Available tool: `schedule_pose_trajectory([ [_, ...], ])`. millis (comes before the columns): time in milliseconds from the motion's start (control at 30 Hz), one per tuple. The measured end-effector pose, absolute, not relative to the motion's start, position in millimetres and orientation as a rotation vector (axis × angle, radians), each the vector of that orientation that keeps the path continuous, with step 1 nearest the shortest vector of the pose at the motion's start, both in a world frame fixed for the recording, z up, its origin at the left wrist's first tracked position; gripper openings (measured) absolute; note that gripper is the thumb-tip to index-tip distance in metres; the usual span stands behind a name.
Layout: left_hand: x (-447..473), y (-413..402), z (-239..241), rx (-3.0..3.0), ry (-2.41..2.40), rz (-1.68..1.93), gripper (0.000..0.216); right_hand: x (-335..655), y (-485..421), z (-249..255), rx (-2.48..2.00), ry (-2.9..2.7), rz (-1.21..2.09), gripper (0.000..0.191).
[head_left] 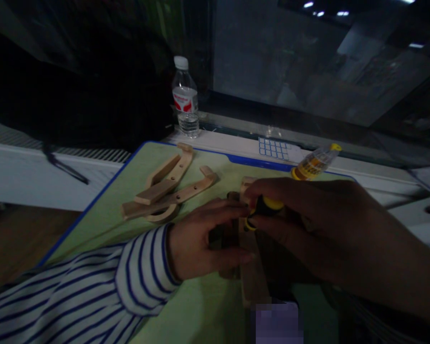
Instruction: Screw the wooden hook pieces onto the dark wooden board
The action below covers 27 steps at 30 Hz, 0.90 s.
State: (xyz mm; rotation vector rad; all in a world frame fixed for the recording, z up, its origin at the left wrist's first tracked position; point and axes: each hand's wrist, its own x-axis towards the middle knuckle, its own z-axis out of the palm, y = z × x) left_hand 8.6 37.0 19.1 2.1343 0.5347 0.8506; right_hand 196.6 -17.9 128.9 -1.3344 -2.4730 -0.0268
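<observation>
My right hand is closed around the yellow-and-black handle of what looks like a stubby screwdriver. Its tip is hidden against a pale wooden bar that stretches toward me. From the other side my left hand grips this wooden piece, fingers near the tool and thumb on the bar. Darker parts under the bar are mostly covered by my hands. Left of them lie more wooden parts: a curved-end strip with holes and a stacked group.
All of this lies on a green, blue-edged tabletop. Behind it, a water bottle stands on the sill, beside a blue grid sheet. A yellow-capped bottle leans at the back right. A blurred purple patch is at the bottom.
</observation>
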Motion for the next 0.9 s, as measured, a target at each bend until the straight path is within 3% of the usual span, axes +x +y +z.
schedule_pose_trajectory([
  [233,8.7,36.3,21.0,2.101,0.537,0.857,0.044,195.6,-17.7,128.8,-1.343,-2.471,-0.053,0.022],
  [533,8.3,37.5,24.7,2.103,0.527,0.796,0.031,195.0,-17.1,127.6,-1.335,-2.456,-0.070,0.021],
  [900,8.0,37.9,21.2,2.099,0.521,0.785,0.035,196.1,-15.5,126.0,-1.315,-2.446,-0.014,0.021],
])
